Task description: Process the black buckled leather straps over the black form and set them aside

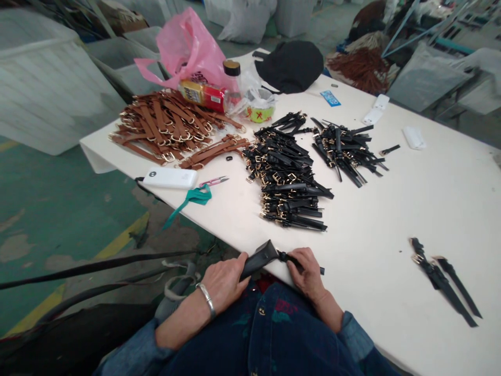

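Near the table's front edge, my left hand (226, 279), with a silver bangle at the wrist, is closed around a black tool with a boxy, slanted end (260, 256); its exact kind does not show. My right hand (307, 272) grips a short black buckle strap (289, 257), whose buckle end touches or nearly touches the tool's tip. Part of the strap is hidden under the fingers. Beyond both hands lies a stacked pile of black buckle straps (289, 183), with a looser heap of black straps (344, 149) to its right.
Brown buckle straps (156, 125) are piled at the back left, near a pink bag (191, 47). A white power bank (170, 178), pink snips (214, 181) and a teal cloth strip (198, 195) lie along the left edge. Two black straps (446, 287) lie at right.
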`<action>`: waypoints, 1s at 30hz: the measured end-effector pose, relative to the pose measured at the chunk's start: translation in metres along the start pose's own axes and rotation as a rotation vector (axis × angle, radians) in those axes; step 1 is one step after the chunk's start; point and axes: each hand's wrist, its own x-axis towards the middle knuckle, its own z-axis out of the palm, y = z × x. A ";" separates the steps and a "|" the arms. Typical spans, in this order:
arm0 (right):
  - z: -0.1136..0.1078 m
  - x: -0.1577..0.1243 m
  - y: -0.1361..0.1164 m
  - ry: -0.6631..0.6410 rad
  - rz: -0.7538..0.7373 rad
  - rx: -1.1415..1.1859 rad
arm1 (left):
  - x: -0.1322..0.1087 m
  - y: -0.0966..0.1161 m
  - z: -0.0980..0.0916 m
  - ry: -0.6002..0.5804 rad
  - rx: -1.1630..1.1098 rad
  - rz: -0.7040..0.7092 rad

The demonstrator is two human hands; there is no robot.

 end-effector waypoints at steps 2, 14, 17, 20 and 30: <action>-0.001 -0.001 0.002 -0.014 -0.038 -0.003 | -0.003 0.001 0.000 0.002 0.033 0.026; -0.001 -0.002 0.010 -0.035 -0.010 0.001 | 0.014 0.023 -0.012 0.059 0.137 0.100; -0.002 -0.002 0.008 -0.033 -0.019 0.015 | 0.010 0.017 -0.010 0.037 0.122 0.078; -0.003 -0.001 0.006 -0.038 -0.016 0.033 | 0.006 0.013 -0.009 0.014 0.138 0.070; 0.000 -0.004 0.012 0.028 -0.002 -0.010 | 0.020 0.034 -0.019 0.033 0.136 0.023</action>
